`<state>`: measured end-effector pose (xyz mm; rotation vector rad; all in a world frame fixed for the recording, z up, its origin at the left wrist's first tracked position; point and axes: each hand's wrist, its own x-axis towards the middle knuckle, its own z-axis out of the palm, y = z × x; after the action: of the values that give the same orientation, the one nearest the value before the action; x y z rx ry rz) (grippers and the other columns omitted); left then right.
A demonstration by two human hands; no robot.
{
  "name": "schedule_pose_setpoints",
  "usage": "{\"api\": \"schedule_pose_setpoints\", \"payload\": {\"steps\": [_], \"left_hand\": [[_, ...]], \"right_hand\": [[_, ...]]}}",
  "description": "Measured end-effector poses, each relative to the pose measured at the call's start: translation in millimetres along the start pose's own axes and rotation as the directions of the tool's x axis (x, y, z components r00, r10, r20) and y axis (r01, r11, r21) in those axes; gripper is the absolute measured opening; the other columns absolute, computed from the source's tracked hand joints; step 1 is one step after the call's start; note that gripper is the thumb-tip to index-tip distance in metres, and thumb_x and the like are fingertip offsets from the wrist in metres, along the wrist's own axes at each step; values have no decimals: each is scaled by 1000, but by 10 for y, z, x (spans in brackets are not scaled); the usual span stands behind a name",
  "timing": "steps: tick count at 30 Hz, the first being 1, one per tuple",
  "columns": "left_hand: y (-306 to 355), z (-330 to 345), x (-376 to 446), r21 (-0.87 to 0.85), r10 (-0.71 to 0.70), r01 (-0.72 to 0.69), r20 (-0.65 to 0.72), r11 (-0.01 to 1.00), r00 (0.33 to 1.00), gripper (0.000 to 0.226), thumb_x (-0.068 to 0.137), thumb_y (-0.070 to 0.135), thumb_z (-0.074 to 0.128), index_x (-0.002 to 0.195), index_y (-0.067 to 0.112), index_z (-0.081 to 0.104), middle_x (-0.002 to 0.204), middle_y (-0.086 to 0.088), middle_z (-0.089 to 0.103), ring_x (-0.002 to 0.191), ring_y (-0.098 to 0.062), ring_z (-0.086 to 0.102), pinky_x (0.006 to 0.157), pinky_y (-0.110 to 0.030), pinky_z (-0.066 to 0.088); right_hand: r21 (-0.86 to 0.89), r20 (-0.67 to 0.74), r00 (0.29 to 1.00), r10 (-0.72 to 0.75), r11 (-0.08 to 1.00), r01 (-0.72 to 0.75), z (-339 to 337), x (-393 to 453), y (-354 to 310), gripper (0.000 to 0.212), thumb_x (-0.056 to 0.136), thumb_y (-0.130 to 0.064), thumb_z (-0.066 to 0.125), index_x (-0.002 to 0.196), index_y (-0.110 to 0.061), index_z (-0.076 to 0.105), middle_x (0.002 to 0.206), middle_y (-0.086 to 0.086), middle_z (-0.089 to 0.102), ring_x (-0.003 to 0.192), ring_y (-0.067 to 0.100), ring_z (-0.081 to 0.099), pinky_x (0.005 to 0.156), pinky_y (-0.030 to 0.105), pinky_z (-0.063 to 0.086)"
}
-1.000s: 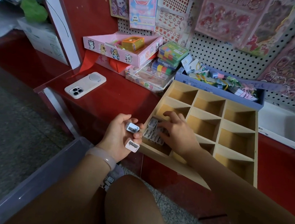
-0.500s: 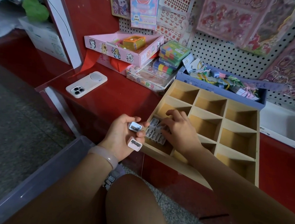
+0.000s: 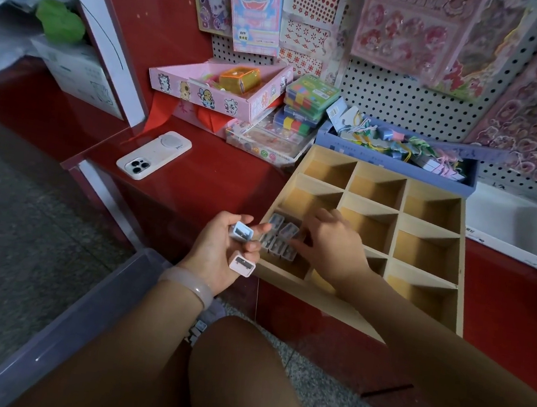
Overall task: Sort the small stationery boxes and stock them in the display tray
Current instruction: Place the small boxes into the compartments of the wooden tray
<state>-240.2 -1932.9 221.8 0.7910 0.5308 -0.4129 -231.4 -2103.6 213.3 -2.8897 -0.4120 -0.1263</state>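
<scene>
Small boxes [image 3: 278, 240] in tray [image 3: 431, 231] under open right grip [image 3: 330, 241]; two in left grip [image 3: 220, 251]

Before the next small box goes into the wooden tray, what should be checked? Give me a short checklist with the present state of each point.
1. Left hand has stock ready: ok. It holds a blue box and a pink box.
2. Right hand is free to take a box: cannot tell. Its fingers rest on the boxes in the tray, their tips partly hidden.
3. Room in the compartment being filled: ok. Bare floor shows in front of the rows.
4. Boxes already placed stand in neat rows: ok.
5. Other compartments of the wooden tray free for another sort: ok where the view reaches them.
6. Phone is out of the way: ok, apart from the tray on the red shelf.
</scene>
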Motion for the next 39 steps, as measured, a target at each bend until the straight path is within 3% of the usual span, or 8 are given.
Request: {"api": "schedule_pose_setpoints", "payload": {"steps": [6,15,18,21,25,30,35,39], "left_hand": [[-3,31,-10,11,7,-7,3,1000,1000,12,93,14,36,83,11,43,76,-14,60,35,-10,37,33,-13,27],[-2,-9,9,20,1,-1,-8,1000,1000,10,92,15,38,84,11,44,79,-15,61,36,-10,37,35,-14,27],[-17,8,-7,50,1,-1,13,999,1000,9,92,14,38,87,10,45,84,-15,63,35,-9,36,34,-14,27],[-50,56,-28,114,4,-9,45,993,999,16,95,17,37,87,10,49,81,-7,58,35,-8,35,33,-14,26],[-110,140,-35,185,-2,-6,42,983,999,36,102,36,32,78,11,45,55,0,45,30,-10,35,32,-12,26],[-95,203,-67,295,29,-26,-5,955,1000,51,101,50,22,81,11,48,38,1,39,29,-10,34,33,-13,24],[-89,197,-38,249,62,-47,-53,967,997,31,102,31,32,83,12,48,39,0,41,28,-10,35,33,-12,26],[-136,207,-24,396,231,-194,-46,897,972,25,98,3,31,112,12,50,66,-8,50,31,-8,38,34,-14,29]], "right_hand": [[-78,28,999,46,996,-43,76,60,-125,39,93,-41,49,117,-12,59,117,7,54,111,24,46,90,32,39],[-79,42,997,64,995,-60,88,86,-140,40,94,-41,48,118,-11,60,116,8,53,110,24,45,91,33,40],[45,-60,995,83,996,-80,43,62,-123,36,93,-38,52,108,-9,64,107,9,57,103,25,50,82,34,47],[317,-157,988,-4,947,54,-62,108,-174,23,89,-31,61,95,-10,70,91,7,62,88,22,56,71,32,45],[414,-71,969,-235,877,243,-135,181,-293,22,82,-26,70,100,-13,72,92,6,66,86,19,60,78,24,42],[518,32,975,-220,838,172,-155,146,-318,19,82,-21,70,100,-13,69,94,2,69,85,13,62,76,20,43],[629,33,983,-178,768,118,-163,83,-250,17,82,-26,71,90,-12,67,86,1,69,80,11,63,71,19,45],[675,45,982,-184,731,106,-137,36,-224,14,82,-24,72,89,-14,66,80,-5,68,77,3,63,73,19,47]]}}
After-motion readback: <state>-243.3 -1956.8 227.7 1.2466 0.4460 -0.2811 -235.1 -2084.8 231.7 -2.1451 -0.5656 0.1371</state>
